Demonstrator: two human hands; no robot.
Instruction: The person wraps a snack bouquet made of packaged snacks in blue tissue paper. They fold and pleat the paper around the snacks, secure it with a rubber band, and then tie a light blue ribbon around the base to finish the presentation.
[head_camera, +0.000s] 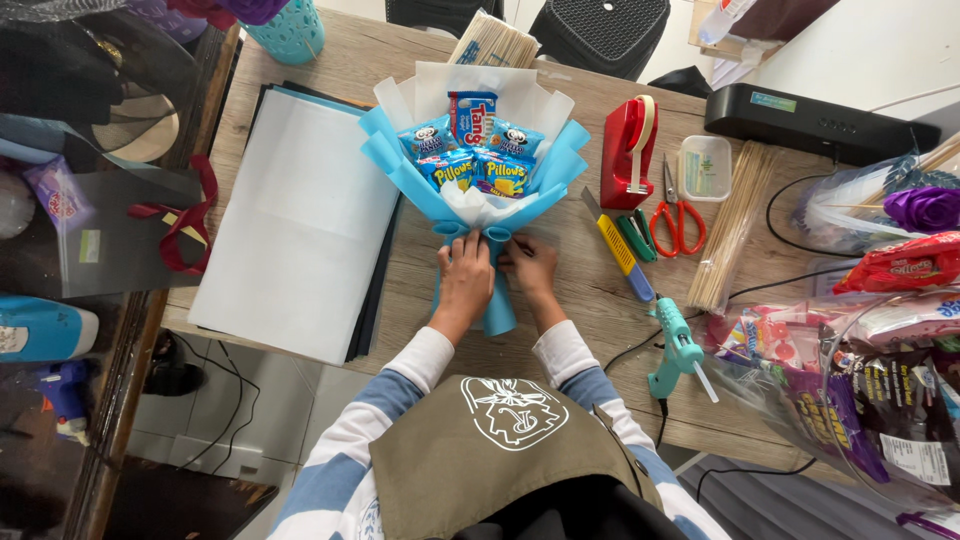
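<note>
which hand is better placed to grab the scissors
Right hand, probably: the red-handled scissors lie on its side of the snack bouquet; the left hand would have to cross over.

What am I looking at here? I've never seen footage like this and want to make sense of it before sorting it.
There is one picture, taken by a camera worn on a person's head and looking down at their own two bare hands; no machine is involved. The left hand and right hand both rest on the narrow neck of a snack bouquet, small snack packets wrapped in blue and white paper, just below a blue ribbon bow. Whether either grip is closed cannot be told. The bouquet lies on a wooden table. To its left is a stack of paper sheets. To its right lie a red tape dispenser, red scissors, wooden skewers and a teal glue gun.
</note>
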